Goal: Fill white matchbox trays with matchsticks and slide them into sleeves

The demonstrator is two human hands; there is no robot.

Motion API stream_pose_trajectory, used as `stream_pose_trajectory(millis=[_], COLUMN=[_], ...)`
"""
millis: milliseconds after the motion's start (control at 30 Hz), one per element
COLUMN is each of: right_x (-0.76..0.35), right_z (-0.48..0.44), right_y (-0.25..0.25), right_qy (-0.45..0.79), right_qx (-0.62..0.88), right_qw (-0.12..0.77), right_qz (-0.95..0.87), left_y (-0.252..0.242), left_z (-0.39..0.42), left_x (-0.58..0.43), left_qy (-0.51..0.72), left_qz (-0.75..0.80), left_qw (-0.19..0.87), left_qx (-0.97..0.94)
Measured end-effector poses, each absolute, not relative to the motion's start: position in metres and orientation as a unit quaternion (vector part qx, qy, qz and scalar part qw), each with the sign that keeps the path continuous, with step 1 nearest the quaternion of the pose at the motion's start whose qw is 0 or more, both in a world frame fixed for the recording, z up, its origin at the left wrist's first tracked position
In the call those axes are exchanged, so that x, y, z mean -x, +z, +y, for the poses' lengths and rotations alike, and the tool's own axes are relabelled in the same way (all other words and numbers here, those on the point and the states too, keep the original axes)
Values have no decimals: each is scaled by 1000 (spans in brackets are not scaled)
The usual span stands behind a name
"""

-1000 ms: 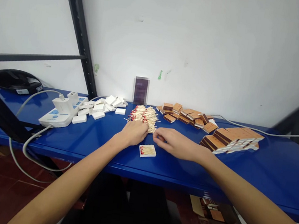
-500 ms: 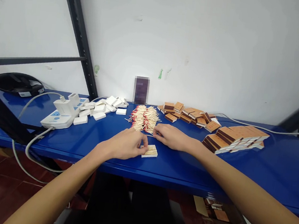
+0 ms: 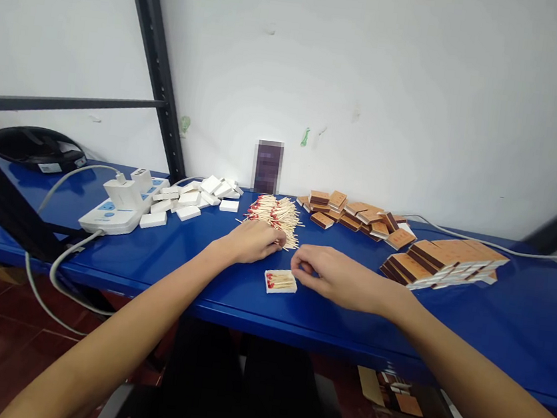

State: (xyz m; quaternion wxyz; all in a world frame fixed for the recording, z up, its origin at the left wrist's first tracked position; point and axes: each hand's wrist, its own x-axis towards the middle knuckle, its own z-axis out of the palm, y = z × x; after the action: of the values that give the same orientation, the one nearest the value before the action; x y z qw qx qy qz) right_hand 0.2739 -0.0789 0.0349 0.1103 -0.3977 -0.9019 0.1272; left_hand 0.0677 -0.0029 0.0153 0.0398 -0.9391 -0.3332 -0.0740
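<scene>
A small white matchbox tray (image 3: pixel 280 291) lies near the table's front edge. Several red-tipped matches rest side by side in it, heads to the left. My left hand (image 3: pixel 256 241) is at the front of a heap of loose matches (image 3: pixel 283 213), behind the tray. Its fingers are bent together, and what they pinch is hidden. Just right of the tray, above its back corner, my right hand (image 3: pixel 328 275) has curled fingers, the thumb close to the forefinger. Anything between those fingertips is too small to make out.
White empty-looking trays (image 3: pixel 189 199) are piled at the left, beside a power strip (image 3: pixel 111 217) with chargers and cables. Brown matchbox sleeves (image 3: pixel 358 211) lie scattered at the back right. Stacked matchboxes (image 3: pixel 446 258) stand farther right. A blurred dark panel (image 3: pixel 268 167) leans on the wall.
My left hand has gone from the tray back to the match heap. My right hand has come from the heap toward the tray's right side. The matches in the tray are now uncovered.
</scene>
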Motion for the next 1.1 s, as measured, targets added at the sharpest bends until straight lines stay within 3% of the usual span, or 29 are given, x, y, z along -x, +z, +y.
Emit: stream_pose_trajectory(millis=[167,400,700,933,1100], right_x=[-280,-285,-271,-275,-276], right_z=[-64,-26,-16,-20,-51], right_y=[38,26,11,17,36], right_qy=[81,26,34,4,56], right_qx=[428,435,436,436,384], right_qw=[152,80,91,121,143], right_qz=[-887,-896,-895,-892,-910], left_y=[15,18,37,29,15], left_z=[-3,-7,-65,-49,-22], left_x=[-72,-71,-67,-58,-58], left_qy=[-60,-56,-83,-121,-116], left_qz=[-345,-355,-342,-405,-410], left_qw=[56,55,-102,-60,-12], left_qx=[935,932,931,904,905])
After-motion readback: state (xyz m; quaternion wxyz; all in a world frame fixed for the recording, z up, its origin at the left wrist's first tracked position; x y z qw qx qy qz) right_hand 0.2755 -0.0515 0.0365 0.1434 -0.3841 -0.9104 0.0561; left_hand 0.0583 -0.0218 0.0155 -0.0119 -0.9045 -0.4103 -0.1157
